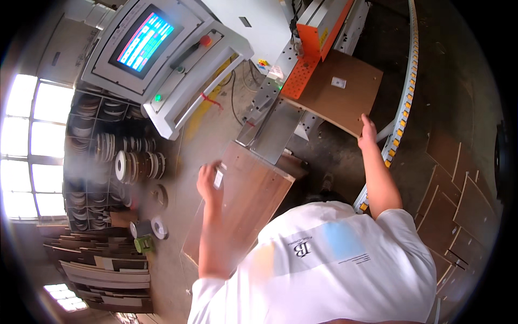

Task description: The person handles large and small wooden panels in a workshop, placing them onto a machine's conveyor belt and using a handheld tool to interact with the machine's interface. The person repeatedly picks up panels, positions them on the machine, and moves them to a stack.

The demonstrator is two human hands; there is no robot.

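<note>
My right hand (368, 131) grips the near right corner of a brown panel (353, 97), its thumb laid on top and the fingers mostly hidden. The panel carries a small white label (338, 82), and its far left edge lies at an orange machine guard (302, 77). Over a wood-grain board (253, 181) my left hand (206, 182) is closed on a small white slip (218, 180), which sticks out beside the fingers. A metal plate (278, 129) lies between that board and the panel.
A control console (189, 67) with a lit screen stands at the far left. On the right curves a roller rail (402, 116), with brown panels (450, 227) stacked beyond it. Edging rolls (140, 164) fill a rack at left, above stacked boards (102, 272).
</note>
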